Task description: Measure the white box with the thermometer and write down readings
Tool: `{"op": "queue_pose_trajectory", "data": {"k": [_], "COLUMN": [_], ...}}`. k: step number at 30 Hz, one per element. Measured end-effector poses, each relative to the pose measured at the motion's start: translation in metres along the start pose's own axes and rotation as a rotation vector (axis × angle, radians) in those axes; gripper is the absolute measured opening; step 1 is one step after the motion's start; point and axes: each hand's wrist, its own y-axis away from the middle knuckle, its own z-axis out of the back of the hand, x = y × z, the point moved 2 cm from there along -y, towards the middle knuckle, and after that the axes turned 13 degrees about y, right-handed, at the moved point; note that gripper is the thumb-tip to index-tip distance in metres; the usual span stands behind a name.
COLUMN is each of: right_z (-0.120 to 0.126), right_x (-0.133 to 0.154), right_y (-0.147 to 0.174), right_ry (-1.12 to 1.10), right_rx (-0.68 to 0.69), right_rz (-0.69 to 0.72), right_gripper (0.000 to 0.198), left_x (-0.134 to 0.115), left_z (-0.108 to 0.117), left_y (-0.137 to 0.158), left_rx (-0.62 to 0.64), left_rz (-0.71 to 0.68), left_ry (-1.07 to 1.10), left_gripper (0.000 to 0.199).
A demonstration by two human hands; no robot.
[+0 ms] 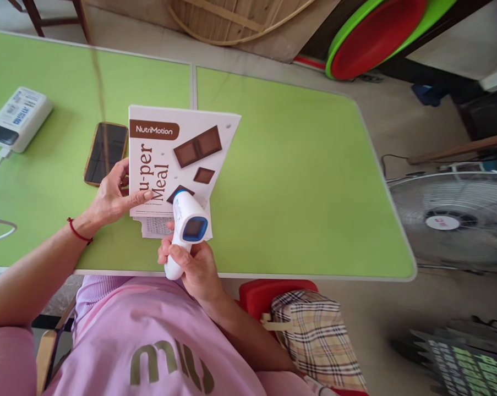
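Observation:
My left hand (118,193) grips the left edge of a white NutriMotion meal box (155,165), thumb on its printed front and fingers behind it. Brown chocolate pieces are pictured on that front. In my right hand (194,267) is a white infrared thermometer (187,220) with a blue-rimmed screen, held by its handle. Its head overlaps the lower right part of the box, and the screen faces me. A sheet with small print (152,227) sticks out below the box. Just left of the box, a smartphone (107,154) in a tan case lies on the green table (298,181).
A white power bank (21,118) with a cable lies on the table's left side. Past the right edge stands a fan (446,220). A red stool (268,294) with a plaid bag (318,330) is near my right arm. Round basins (380,38) lean at the back.

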Motion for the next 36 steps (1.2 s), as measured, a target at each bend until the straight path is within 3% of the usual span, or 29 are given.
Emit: {"op": "queue_pose_trajectory", "data": {"k": [6, 14, 22, 29, 36], "right_z": [0.000, -0.001, -0.002, 0.001, 0.001], "right_x": [-0.001, -0.001, -0.001, -0.002, -0.002], "right_y": [0.000, 0.000, 0.001, 0.001, 0.001], "right_ry": [-0.006, 0.015, 0.030, 0.022, 0.036], "right_rx": [-0.001, -0.005, -0.008, -0.014, -0.017], "right_rz": [-0.001, -0.021, -0.024, -0.043, -0.043], "right_gripper": [0.043, 0.046, 0.046, 0.047, 0.049], "left_x": [0.002, -0.014, 0.003, 0.022, 0.010], "left_z": [0.000, -0.011, -0.005, 0.007, 0.004], "left_y": [-0.002, -0.001, -0.003, -0.004, -0.002], "left_rx": [0.074, 0.104, 0.119, 0.060, 0.082], "left_rz": [0.119, 0.063, 0.083, 0.038, 0.072], "left_ry": [0.126, 0.110, 0.147, 0.085, 0.042], "left_gripper": [0.069, 0.059, 0.080, 0.086, 0.084]}}
